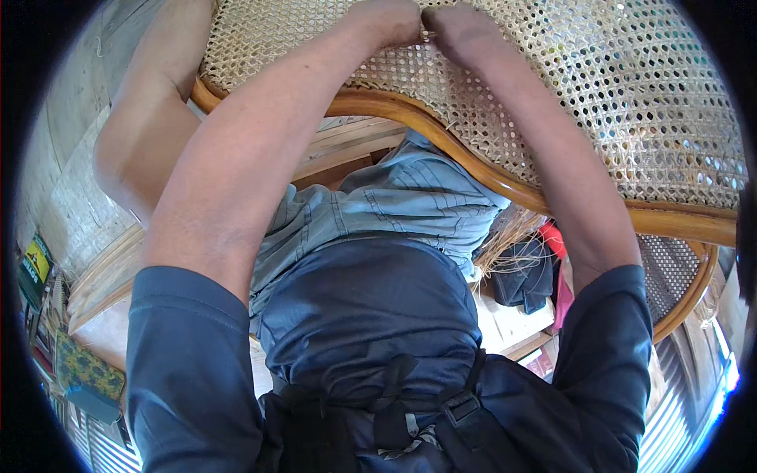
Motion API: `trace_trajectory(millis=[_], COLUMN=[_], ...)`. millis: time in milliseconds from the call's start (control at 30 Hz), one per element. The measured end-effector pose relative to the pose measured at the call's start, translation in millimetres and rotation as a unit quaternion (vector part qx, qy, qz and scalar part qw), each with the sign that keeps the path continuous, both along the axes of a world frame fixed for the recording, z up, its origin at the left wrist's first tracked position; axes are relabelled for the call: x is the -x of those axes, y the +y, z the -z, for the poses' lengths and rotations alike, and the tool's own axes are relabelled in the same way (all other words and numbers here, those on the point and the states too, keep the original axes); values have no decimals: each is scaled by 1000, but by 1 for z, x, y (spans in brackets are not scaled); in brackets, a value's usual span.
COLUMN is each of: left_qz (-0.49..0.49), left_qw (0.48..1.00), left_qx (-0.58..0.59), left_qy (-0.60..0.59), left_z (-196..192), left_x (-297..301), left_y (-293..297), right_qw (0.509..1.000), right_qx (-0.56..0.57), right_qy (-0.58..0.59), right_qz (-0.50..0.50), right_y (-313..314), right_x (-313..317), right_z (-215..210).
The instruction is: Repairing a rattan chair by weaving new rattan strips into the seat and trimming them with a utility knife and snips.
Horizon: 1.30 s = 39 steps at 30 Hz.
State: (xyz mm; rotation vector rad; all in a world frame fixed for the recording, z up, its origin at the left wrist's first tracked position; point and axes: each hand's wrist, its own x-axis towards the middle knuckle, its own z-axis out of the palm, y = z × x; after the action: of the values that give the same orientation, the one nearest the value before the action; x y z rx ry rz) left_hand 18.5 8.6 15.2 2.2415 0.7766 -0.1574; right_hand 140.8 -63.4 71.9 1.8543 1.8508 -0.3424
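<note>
A woven cane panel (pixel 631 102) with open holes lies across the far side of my view, edged by a curved, varnished wooden frame (pixel 449 146). My left hand (pixel 392 22) and my right hand (pixel 465 35) meet over the weave at the top edge. Both are closed, with the fingers curled in and partly cut off by the picture's edge. A small pale bit shows between them, too small to name. What the fingers pinch is hidden. A loose cane end stands up near the frame below my right hand.
Loose cane strands (pixel 512 236) lie in a bundle right of my lap, beside dark cloth (pixel 524 276) and a red item (pixel 554 239). A second cane-panelled piece (pixel 670 272) stands at the right. A yellow-and-green box (pixel 35 264) and a camouflage-patterned item (pixel 91 366) sit at the left.
</note>
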Motion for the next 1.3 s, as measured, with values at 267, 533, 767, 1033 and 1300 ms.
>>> trace_trajectory(millis=[267,533,767,1033,1300], left_qz=[7,-29,-24,-56,-31], left_qw=[991,985,981,987,989], left_qx=[-71,-120,-147,-150,-135], left_qy=[113,119,128,11,47], left_z=[-33,-35,-41,-96,-75], left_x=[67,97,119,122,102], left_y=[12,1,9,-57,-8], right_qw=[983,963,971,988,914], right_qx=[-46,-3,232,74,117], right_qy=[52,143,42,106,365], right_qz=[-169,-228,-50,-79,134], right_y=[-8,15,43,50,21], right_x=[-27,-41,5,2,29], right_z=[5,28,-15,4,-30])
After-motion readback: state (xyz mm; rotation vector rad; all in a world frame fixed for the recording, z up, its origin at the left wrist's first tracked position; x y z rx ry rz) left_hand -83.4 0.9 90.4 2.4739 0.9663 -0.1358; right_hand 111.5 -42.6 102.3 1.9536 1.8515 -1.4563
